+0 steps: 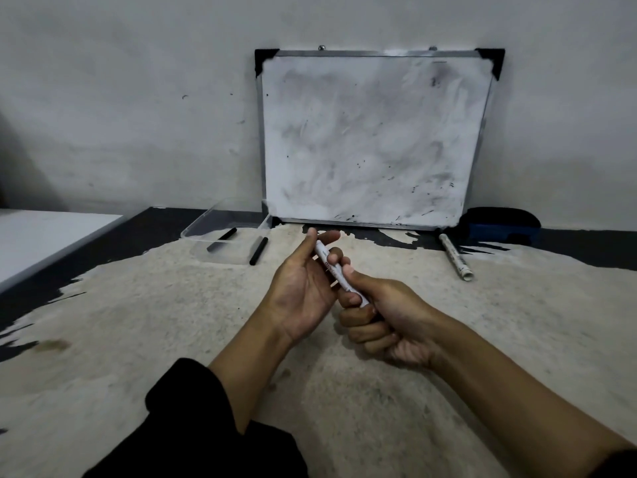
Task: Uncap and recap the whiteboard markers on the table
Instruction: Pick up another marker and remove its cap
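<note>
Only one black cap (pixel 222 239) lies inside the clear tray (pixel 198 226).

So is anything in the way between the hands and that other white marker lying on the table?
Nothing visible blocks it. The white marker lies alone on the table, beyond the right hand, near the eraser. But both hands are busy: the right and the left hand hold another marker.

A dim, scuffed grey wall (pixel 138 98) rises behind the table (pixel 138 322), whose worn beige surface shows black patches along its edges
</note>
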